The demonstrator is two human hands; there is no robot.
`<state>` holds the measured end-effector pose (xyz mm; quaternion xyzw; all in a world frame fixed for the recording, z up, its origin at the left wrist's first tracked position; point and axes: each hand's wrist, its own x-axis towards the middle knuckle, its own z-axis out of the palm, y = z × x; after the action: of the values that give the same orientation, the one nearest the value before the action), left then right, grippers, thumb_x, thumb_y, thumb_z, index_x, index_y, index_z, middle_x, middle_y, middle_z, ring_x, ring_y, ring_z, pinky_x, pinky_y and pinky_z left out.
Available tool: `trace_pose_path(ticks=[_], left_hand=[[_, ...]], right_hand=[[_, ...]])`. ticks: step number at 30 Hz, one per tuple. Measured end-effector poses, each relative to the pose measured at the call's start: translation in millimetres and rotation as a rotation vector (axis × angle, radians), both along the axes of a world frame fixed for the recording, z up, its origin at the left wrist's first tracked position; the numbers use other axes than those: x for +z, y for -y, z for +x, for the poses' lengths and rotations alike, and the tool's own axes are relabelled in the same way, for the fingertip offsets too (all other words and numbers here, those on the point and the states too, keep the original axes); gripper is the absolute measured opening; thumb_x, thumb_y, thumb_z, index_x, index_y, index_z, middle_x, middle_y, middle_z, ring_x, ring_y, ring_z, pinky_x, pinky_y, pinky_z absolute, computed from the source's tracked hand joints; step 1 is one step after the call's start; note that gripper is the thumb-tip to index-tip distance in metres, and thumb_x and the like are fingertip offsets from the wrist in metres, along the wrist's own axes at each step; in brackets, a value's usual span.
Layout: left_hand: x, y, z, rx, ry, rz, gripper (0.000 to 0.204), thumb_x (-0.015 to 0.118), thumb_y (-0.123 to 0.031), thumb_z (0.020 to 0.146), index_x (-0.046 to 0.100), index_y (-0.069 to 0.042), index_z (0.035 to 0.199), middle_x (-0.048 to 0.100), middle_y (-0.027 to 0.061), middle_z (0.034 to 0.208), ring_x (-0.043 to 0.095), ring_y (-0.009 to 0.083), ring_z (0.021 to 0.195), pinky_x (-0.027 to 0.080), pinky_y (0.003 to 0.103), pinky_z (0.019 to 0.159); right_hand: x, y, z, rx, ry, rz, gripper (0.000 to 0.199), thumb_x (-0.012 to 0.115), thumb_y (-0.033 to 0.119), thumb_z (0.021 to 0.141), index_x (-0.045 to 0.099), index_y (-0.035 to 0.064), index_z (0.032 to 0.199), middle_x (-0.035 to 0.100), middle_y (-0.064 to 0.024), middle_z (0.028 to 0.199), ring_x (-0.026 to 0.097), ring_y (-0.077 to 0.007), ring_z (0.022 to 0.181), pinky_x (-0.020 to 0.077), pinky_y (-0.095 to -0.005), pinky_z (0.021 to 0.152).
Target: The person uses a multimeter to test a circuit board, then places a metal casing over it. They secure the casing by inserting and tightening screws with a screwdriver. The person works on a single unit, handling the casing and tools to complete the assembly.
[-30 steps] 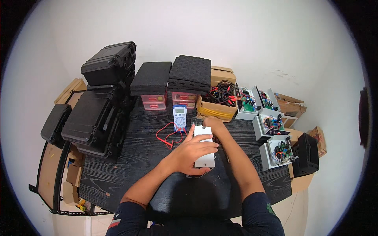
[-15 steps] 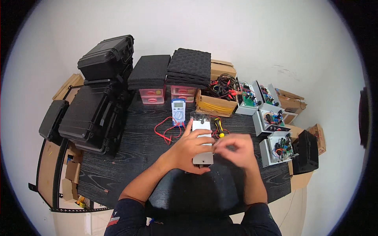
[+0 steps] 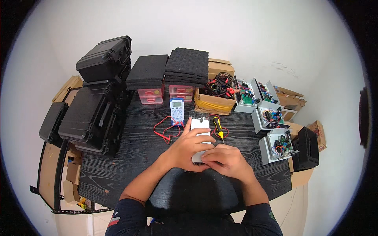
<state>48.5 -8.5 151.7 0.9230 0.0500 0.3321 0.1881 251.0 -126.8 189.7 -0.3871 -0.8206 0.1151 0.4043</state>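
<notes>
A white metal box [image 3: 200,124] with a clear piece at its far end lies at the middle of the table. My left hand [image 3: 185,148] grips it, fingers across its top and thumb at its near end. My right hand [image 3: 227,160] is closed in a pinch over the near end, touching the box; whatever is between its fingertips is hidden. Just right of the box is a yellow and black screwdriver [image 3: 218,128], its tip toward me. Beyond my left hand rests a blue and white multimeter [image 3: 177,111] with red test leads [image 3: 158,133].
Black hard cases [image 3: 88,112] are stacked on the left. Black foam sheets [image 3: 187,67] top pink drawer boxes [image 3: 151,96] at the back. A cardboard box [image 3: 214,104] holds cables. Several opened white units with circuit boards [image 3: 275,147] stand along the right.
My right hand has come left and down onto the near end of the box, its fingers now pinched. The left hand keeps its grip. More of the screwdriver shows.
</notes>
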Motion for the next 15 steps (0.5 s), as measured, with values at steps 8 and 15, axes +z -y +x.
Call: trace_pose_path(ticks=[8, 15], left_hand=[[3.1, 0.7, 0.3, -0.014, 0.004, -0.012, 0.059, 0.089, -0.037, 0.064, 0.077, -0.015, 0.117, 0.071, 0.0024, 0.133, 0.056, 0.0341, 0.144, 0.002, 0.081, 0.124], [1.0, 0.0, 1.5, -0.013, 0.014, -0.005, 0.058, 0.089, -0.037, 0.065, 0.077, -0.015, 0.117, 0.071, 0.0026, 0.135, 0.055, 0.0346, 0.144, 0.002, 0.081, 0.124]], right_hand=[[0.6, -0.4, 1.8, 0.004, 0.012, 0.03, 0.023, 0.085, 0.003, 0.082, 0.077, 0.0084, 0.103, 0.079, -0.0037, 0.102, 0.075, -0.0264, 0.09, 0.0616, -0.0386, 0.081], [2.1, 1.5, 2.7, -0.005, 0.035, 0.019, 0.023, 0.087, 0.004, 0.08, 0.078, 0.0077, 0.101, 0.079, -0.0025, 0.102, 0.075, -0.0255, 0.091, 0.0618, -0.038, 0.081]])
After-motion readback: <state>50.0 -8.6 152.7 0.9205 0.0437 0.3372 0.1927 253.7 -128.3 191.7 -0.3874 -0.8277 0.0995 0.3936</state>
